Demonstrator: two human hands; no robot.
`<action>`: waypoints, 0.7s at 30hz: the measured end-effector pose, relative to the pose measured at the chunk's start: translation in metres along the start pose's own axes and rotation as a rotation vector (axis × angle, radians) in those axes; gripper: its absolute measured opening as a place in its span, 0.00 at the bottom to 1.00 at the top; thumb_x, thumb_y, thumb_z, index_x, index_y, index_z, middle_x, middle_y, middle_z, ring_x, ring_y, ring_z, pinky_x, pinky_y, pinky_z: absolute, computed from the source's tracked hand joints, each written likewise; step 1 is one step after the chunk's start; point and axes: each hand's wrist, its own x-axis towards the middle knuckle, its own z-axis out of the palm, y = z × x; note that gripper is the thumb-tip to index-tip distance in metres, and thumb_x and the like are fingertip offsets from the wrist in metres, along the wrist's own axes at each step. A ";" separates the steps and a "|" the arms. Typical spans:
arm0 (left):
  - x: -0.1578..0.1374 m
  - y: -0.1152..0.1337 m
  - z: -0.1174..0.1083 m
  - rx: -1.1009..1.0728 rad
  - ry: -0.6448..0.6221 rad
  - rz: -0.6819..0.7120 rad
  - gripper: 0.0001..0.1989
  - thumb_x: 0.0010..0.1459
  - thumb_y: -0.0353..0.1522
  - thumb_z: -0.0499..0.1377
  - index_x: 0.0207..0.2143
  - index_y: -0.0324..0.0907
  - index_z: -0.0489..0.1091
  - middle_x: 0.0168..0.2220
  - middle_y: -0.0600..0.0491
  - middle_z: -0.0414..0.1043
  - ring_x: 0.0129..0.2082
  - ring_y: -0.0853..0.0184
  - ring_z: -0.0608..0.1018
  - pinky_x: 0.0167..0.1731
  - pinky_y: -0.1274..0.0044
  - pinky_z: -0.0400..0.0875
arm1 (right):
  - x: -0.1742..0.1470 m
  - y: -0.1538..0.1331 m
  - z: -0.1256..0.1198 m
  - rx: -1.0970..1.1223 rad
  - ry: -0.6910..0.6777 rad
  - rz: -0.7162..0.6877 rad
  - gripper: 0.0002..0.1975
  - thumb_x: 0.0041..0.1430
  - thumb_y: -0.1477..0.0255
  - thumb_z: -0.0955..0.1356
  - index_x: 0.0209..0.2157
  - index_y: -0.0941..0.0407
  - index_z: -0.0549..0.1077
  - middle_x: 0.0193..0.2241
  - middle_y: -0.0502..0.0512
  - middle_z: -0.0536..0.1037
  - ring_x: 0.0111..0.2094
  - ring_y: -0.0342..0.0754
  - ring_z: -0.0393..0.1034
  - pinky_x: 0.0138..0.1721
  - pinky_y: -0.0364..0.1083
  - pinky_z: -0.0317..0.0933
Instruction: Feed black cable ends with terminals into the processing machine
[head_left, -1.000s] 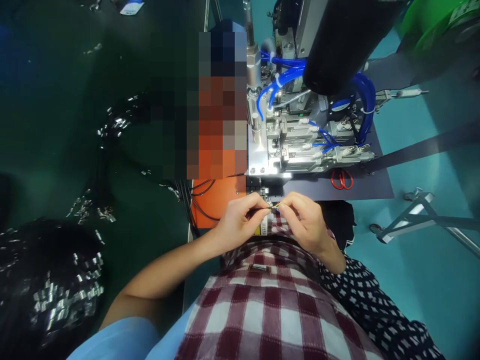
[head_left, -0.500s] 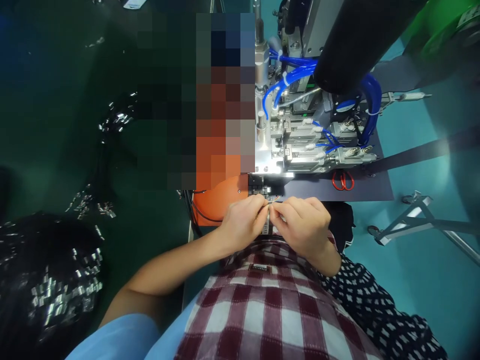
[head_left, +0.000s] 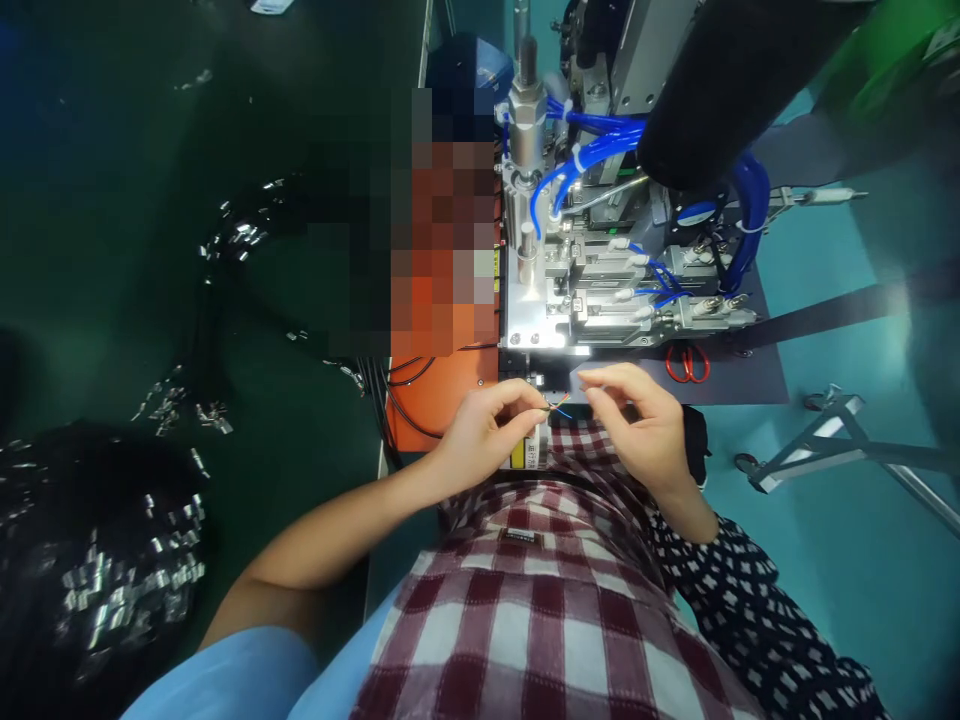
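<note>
Between the thumb and index finger of my left hand (head_left: 495,425) is a thin cable end with fanned-out coloured wires (head_left: 561,405), red, yellow and blue among them. The wire tips point right, toward my other hand. My right hand (head_left: 641,415) is a short way to the right, thumb and index finger apart, with nothing visible between them. Both hands are just in front of the metal machine (head_left: 536,310) and its orange base (head_left: 420,400), above my checked apron (head_left: 517,610).
Red-handled scissors (head_left: 687,364) lie on the dark board at the right. Black cables (head_left: 373,400) run down beside the orange base. A big heap of black cables with shiny ends (head_left: 112,570) is at the left. Blue air tubes (head_left: 607,140) arch over the machine.
My right hand has come away from the wires and moved right, its fingers parting. The coloured wires now show spread apart. My left hand has kept its hold on the cable.
</note>
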 end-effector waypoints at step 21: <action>0.006 0.001 0.000 -0.384 -0.067 -0.173 0.12 0.54 0.38 0.65 0.29 0.39 0.70 0.23 0.57 0.68 0.18 0.77 0.64 0.17 0.83 0.57 | -0.011 0.003 0.024 0.470 -0.021 0.232 0.03 0.53 0.71 0.74 0.32 0.53 0.80 0.29 0.51 0.79 0.25 0.43 0.72 0.24 0.43 0.68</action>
